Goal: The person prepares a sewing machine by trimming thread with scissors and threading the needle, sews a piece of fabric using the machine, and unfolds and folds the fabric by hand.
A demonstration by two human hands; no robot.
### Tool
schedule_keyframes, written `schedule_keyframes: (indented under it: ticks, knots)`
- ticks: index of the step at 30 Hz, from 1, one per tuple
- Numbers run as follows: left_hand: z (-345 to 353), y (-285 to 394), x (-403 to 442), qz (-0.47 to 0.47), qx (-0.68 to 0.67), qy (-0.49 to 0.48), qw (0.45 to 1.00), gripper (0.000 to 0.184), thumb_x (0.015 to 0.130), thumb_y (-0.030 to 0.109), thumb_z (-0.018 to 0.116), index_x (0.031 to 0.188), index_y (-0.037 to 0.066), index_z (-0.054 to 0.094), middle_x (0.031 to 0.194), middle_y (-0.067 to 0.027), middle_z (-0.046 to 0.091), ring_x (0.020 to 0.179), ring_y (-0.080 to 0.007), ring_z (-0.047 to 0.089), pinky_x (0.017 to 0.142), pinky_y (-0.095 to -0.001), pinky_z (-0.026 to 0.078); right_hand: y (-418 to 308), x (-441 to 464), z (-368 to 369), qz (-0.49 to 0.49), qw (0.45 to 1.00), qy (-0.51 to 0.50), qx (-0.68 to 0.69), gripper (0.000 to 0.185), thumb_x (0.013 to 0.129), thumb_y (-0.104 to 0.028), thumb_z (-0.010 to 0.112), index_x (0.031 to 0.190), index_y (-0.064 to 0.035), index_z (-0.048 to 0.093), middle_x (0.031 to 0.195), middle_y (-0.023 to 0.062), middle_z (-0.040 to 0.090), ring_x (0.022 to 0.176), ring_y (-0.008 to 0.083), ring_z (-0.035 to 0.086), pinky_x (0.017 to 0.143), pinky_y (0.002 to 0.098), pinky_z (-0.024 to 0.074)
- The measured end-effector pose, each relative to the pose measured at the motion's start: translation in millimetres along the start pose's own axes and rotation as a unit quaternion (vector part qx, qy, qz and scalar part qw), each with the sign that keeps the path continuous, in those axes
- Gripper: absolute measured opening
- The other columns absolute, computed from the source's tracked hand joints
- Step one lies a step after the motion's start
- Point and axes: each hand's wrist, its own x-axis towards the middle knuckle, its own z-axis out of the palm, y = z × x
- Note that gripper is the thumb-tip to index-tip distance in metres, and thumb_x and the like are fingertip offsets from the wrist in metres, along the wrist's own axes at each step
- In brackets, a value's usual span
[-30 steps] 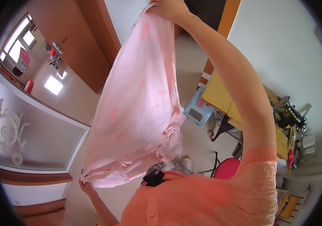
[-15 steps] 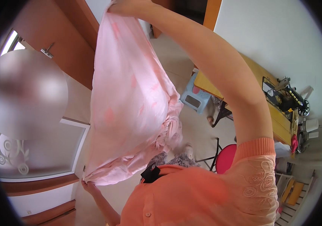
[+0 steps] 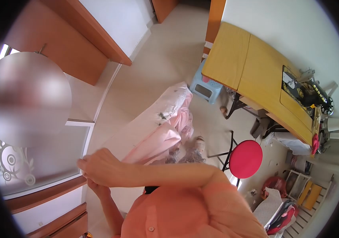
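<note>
A large pink cloth (image 3: 159, 137), pale on one side with a few dark green printed marks, hangs at a slant in front of my legs. Its upper end runs behind my right forearm. Reaching across my body, my right hand (image 3: 100, 168) is closed, its fingertips at the left by the frosted panel. Just beneath it is my left hand (image 3: 98, 190), also closed and partly covered by the right. The cloth's edge in the fingers is mostly hidden.
A wooden table (image 3: 233, 59) with a black sewing machine (image 3: 314, 93) stands at right. Near it are a blue plastic stool (image 3: 205, 87), a red round stool (image 3: 246, 158) and piled fabrics (image 3: 276, 214). A frosted panel (image 3: 50, 158) and a blurred round patch (image 3: 24, 99) lie left.
My right hand has swung down from the top to my left hand, bringing the raised end of the cloth with it. The spread cloth has dropped and folded over, lower in view.
</note>
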Motion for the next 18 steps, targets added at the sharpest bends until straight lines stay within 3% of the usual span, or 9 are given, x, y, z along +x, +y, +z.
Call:
schedule_keyframes:
  ticks: [4,7,10,12,13,14,16,17,18]
  knots:
    - [14,-12,0,0.049,0.019,-0.064,0.997,0.023,0.081,0.013,0.063,0.099,0.002,0.056,0.098,-0.0037,0.06,0.09,-0.0106,0.055,0.081,-0.0249,0.044,18,-36,7,0.082,0.992,-0.02,0.09,0.02,0.074,-0.016,0.061,0.086,-0.0019,0.054,0.103,0.0141,0.053,0.075,0.0282,0.06,0.065,0.0367,0.0495]
    - [20,-23,-2,-0.008,0.012,-0.074,0.997,0.024,0.08,0.011,0.062,0.101,0.002,0.056,0.098,-0.0036,0.06,0.091,-0.0119,0.055,0.081,-0.025,0.044,43,-60,20,0.142,0.981,0.02,0.133,0.031,0.074,-0.018,0.063,0.099,-0.0028,0.053,0.112,0.0151,0.048,0.087,0.0298,0.058,0.072,0.0383,0.0491]
    - [27,-15,-1,0.039,0.064,-0.131,0.989,0.024,0.076,-0.005,0.05,0.097,0.001,0.06,0.096,-0.0063,0.061,0.09,-0.0158,0.057,0.082,-0.0255,0.044,73,-72,11,0.096,0.991,-0.023,0.092,0.036,0.074,-0.022,0.065,0.102,-0.0038,0.054,0.105,0.0119,0.054,0.093,0.0295,0.056,0.076,0.0401,0.0477]
    - [30,-3,5,0.075,0.097,-0.118,0.985,0.03,0.072,-0.011,0.045,0.095,0.0,0.061,0.095,-0.0078,0.061,0.089,-0.0175,0.058,0.082,-0.0251,0.044,85,-67,-12,0.016,0.982,-0.18,-0.053,0.027,0.075,-0.026,0.062,0.092,-0.0049,0.057,0.088,0.0178,0.057,0.084,0.0326,0.058,0.072,0.0448,0.0468]
    - [31,1,11,0.093,0.099,-0.097,0.986,0.034,0.069,-0.014,0.043,0.095,0.0,0.062,0.095,-0.0088,0.06,0.089,-0.0184,0.058,0.082,-0.0248,0.043,115,-83,-1,-0.011,0.999,-0.002,0.047,0.021,0.076,-0.029,0.061,0.083,-0.0094,0.061,0.08,0.0171,0.059,0.08,0.0327,0.059,0.07,0.0449,0.0465]
    - [31,3,16,0.119,0.101,-0.05,0.986,0.036,0.068,-0.014,0.044,0.095,0.0,0.062,0.095,-0.0085,0.059,0.089,-0.0182,0.057,0.081,-0.0245,0.043,141,-92,10,0.115,0.98,0.151,0.062,0.02,0.078,-0.03,0.06,0.073,-0.0116,0.063,0.079,0.0158,0.06,0.076,0.0326,0.059,0.067,0.0429,0.0469]
    - [23,2,24,0.141,0.117,0.016,0.983,0.036,0.069,-0.014,0.045,0.096,0.001,0.064,0.097,-0.0075,0.056,0.091,-0.0174,0.054,0.08,-0.0238,0.042,155,-91,-31,0.132,0.978,0.135,-0.093,0.021,0.076,-0.017,0.062,0.093,-0.0038,0.061,0.081,0.0168,0.062,0.076,0.0337,0.061,0.072,0.0418,0.0482]
    - [18,1,24,0.135,0.127,0.034,0.982,0.035,0.071,-0.013,0.045,0.097,0.001,0.064,0.099,-0.0069,0.055,0.093,-0.0169,0.052,0.081,-0.0233,0.041,165,-95,-45,0.266,0.95,0.163,0.002,0.033,0.075,-0.015,0.063,0.106,-0.0031,0.057,0.089,0.0171,0.062,0.082,0.034,0.06,0.075,0.0417,0.0481]
    - [16,3,25,0.128,0.124,0.039,0.983,0.036,0.07,-0.014,0.046,0.097,0.001,0.064,0.097,-0.0059,0.053,0.091,-0.0162,0.052,0.08,-0.0226,0.04,179,-97,-49,0.276,0.953,0.124,-0.018,0.031,0.075,-0.013,0.062,0.105,-0.0025,0.057,0.096,0.0168,0.06,0.09,0.032,0.059,0.079,0.0403,0.0469]
